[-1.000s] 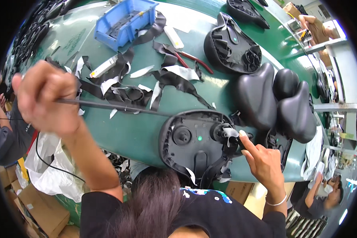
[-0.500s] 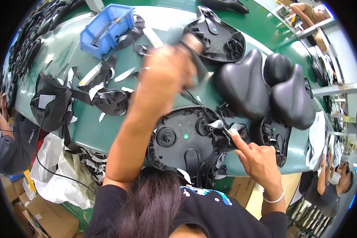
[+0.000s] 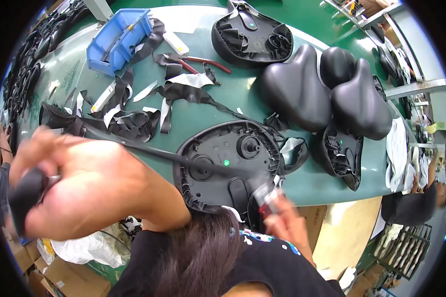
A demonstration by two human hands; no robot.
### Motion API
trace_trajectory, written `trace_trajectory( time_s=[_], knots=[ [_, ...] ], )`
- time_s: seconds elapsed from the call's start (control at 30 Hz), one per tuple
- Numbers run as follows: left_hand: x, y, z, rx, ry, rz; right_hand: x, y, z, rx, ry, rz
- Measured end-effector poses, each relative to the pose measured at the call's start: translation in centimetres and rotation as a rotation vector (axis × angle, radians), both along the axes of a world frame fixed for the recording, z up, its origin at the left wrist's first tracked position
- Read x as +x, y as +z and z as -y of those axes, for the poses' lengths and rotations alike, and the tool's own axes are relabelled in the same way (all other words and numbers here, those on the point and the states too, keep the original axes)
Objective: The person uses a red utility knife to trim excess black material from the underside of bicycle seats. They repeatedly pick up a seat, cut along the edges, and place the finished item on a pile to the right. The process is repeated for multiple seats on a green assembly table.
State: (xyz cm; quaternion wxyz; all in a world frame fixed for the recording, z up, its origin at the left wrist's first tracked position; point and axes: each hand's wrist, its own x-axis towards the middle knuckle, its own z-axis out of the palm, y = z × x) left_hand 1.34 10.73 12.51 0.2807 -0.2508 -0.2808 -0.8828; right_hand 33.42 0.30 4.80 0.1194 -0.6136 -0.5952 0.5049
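My left hand (image 3: pixel 84 185) is at the left, closed and blurred, with a bunched black strip (image 3: pixel 27 198) in its fist. From beside it a long dark band (image 3: pixel 168 154) stretches taut across the upturned bicycle saddle (image 3: pixel 218 185), whose underside shows two round posts. At the saddle's near right edge, my right hand (image 3: pixel 287 225), smeared by motion, closes on a small red and silvery tool (image 3: pixel 265 198); its exact kind is unclear. The band's right end reaches close to this tool. A loop of black trim (image 3: pixel 295 153) lies against the saddle's right side.
Red-handled pliers (image 3: pixel 205 64) lie among black and white scraps (image 3: pixel 134 121). A blue bin (image 3: pixel 119 42) stands far left. Another upturned saddle (image 3: pixel 252 37) is at the back, and finished black saddles (image 3: pixel 297 89) sit right. A co-worker (image 3: pixel 414 205) is at the far right.
My left hand has swung from above the saddle down to the left, drawing the strip out long. My right hand has dropped toward the saddle's near edge. The pliers have come into sight.
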Motion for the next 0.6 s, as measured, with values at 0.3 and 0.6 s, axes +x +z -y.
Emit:
trace_trajectory(
  time_s=[0.3,0.6],
  knots=[
    [0.4,-9.4,-1.2,-1.45,0.238,-0.776,-3.4,-1.7,-6.4,0.269,-0.286,-0.15],
    [-2.6,-9.7,-5.9,-1.274,-1.598,0.32,-5.3,4.0,-20.5,0.639,-0.25,-0.59]
  ],
)
